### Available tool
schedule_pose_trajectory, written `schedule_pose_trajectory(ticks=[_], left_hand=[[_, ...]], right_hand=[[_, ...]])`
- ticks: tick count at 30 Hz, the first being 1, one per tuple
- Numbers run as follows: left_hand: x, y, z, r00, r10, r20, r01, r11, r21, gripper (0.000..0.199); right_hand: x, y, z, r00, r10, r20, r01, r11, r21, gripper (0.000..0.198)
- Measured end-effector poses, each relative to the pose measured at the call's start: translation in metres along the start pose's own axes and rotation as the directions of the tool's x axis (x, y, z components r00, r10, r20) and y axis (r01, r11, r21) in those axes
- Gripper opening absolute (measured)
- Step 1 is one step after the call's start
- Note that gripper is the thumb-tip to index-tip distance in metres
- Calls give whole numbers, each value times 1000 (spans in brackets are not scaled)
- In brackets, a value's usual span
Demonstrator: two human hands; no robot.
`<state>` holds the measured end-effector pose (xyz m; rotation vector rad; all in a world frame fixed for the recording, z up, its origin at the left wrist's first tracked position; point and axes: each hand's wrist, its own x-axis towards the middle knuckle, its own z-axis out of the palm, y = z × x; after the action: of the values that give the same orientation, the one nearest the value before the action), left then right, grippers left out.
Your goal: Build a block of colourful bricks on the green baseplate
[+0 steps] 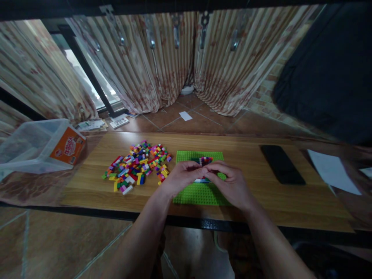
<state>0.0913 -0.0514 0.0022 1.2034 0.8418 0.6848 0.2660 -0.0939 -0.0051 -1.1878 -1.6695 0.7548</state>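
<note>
A green studded baseplate [200,195] lies on the wooden board in front of me. Over its middle, my left hand [186,175] and my right hand [228,179] meet, thumbs and fingertips pinched close together. Whatever is between the fingertips is too small and covered to make out. Several colored toy bricks [207,159] sit on the baseplate just beyond my fingers, and bluish-white ones show partly beneath them. To the left of the plate spreads a loose pile of multicolored toy bricks [142,162].
A black phone [281,164] lies right of the baseplate, with a white sheet of paper [334,171] further right. On the far left stands a clear plastic bin [37,145] with an orange label. Metal hooks [176,31] hang from a bar above, before striped curtains.
</note>
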Motion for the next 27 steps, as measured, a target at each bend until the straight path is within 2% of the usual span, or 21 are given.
schedule_pose_trajectory(ticks=[7,11,13,16,20,27], left_hand=[[4,-5,6,1000,-24,16,24,1000,11,41],[5,-6,8,1000,-11,17,11,1000,27,40],[5,-5,6,1000,11,-26,-10,1000,28,39],[8,-5,0,984,65,-167,-56,997,57,34],[13,-9,-9,939,107,-325,-78,992,100,25],[17,-13,-12,937,130,-324,-80,983,163,24]], right_hand=[[-4,-4,-6,1000,-28,-12,27,999,-41,12],[-4,6,-8,995,25,-99,-32,997,-73,14],[-3,14,-11,980,87,-177,-100,993,-63,17],[0,26,-16,945,182,-273,-203,978,-52,20],[6,34,-18,932,210,-295,-252,962,-109,21],[12,33,-8,943,211,-258,-254,957,-144,19]])
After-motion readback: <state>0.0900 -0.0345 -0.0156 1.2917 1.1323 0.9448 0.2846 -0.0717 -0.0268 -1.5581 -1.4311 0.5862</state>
